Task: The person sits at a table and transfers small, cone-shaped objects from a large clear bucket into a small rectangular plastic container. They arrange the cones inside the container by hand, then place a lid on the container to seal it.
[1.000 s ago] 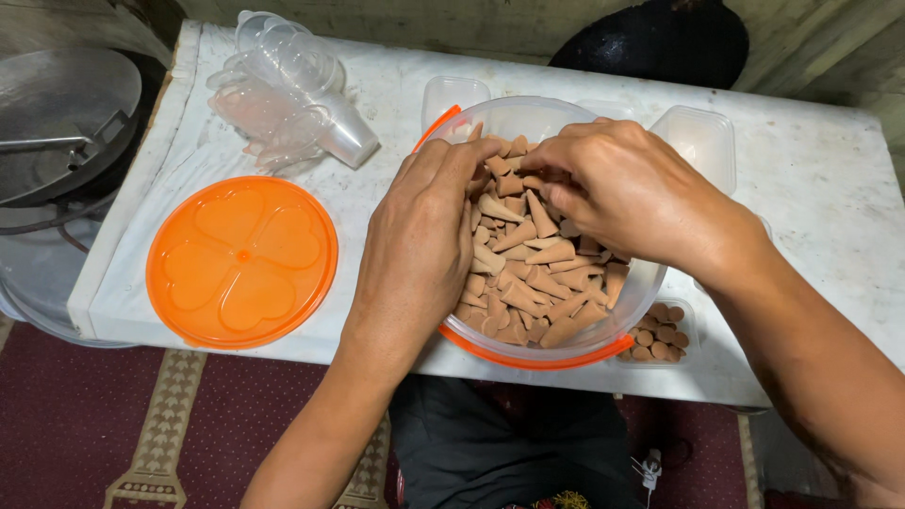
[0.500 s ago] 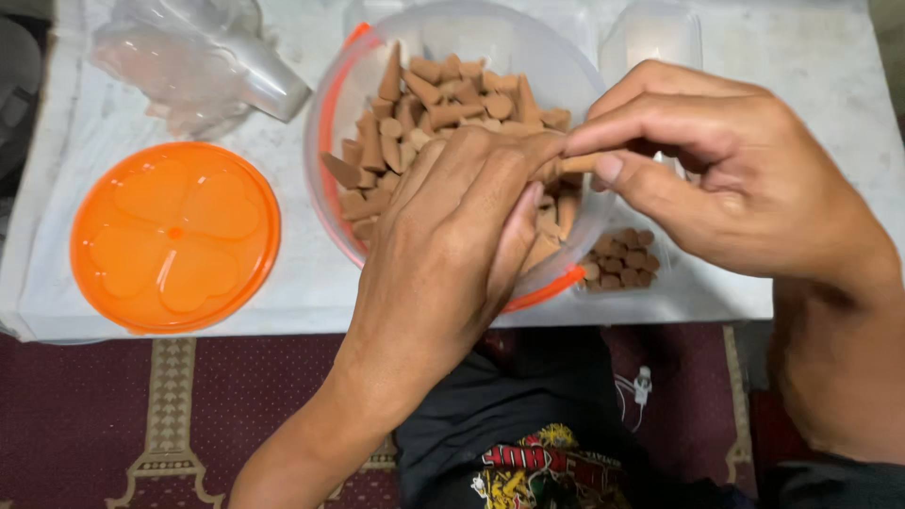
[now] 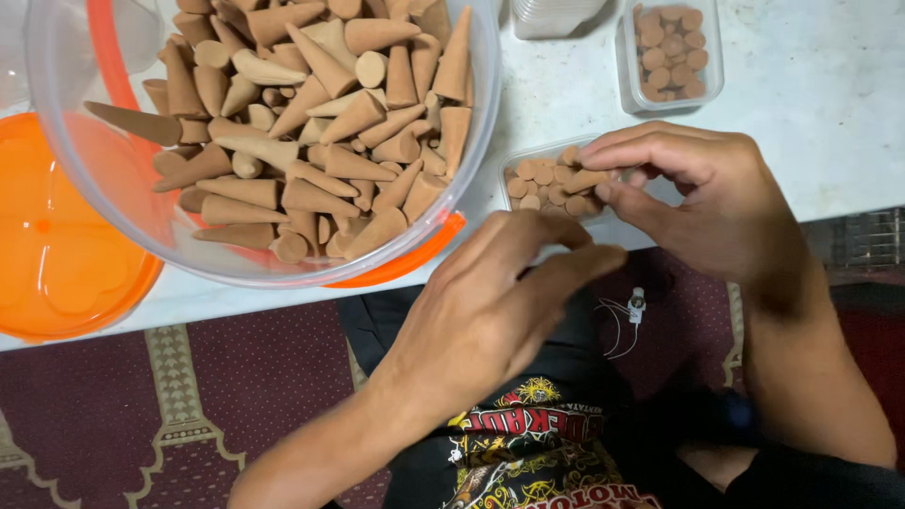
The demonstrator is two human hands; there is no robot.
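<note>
Both hands have left the big bowl [image 3: 57,141] of brown cones [image 3: 311,132] and now sit at the surface's [image 3: 811,104] near edge. The right hand [image 3: 698,203] pinches one cone [image 3: 586,179] over a small clear tray [image 3: 514,162] partly filled with cones. The left hand [image 3: 490,311] hovers just below, fingers loosely curled, holding nothing visible. A second filled tray [image 3: 671,94] stands farther back, an orange lid [image 3: 57,273] left.

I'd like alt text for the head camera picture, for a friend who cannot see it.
The right hand sets a brown cone into a small clear tray of cones at the white table's edge, while the left hand hovers just below it. A big clear tub of loose cones sits left, a filled tray behind.
</note>
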